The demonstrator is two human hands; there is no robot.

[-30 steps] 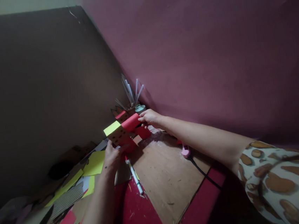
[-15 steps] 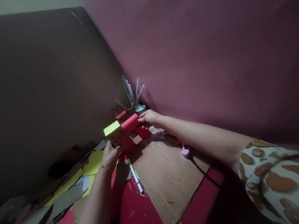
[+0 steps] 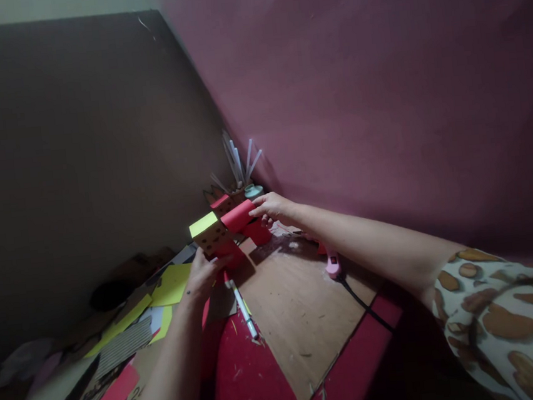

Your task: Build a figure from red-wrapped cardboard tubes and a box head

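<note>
Cardboard sheet: flat, brown, angular. Curved red paper: above the sheet's far end; we pinched it in our right hand. Spotted, yellow-topped box figure: by the sheet's far left edge; our left hand curled around its lower part.

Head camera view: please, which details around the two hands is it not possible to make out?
All in the head view:
- Right end of the upper red piece: covered by the right hand.
- Left hand's contact under the yellow-topped box: dim, blurred.
- Pink tool's far part: behind the right forearm.
- Any print on the white pen: too small.
</note>
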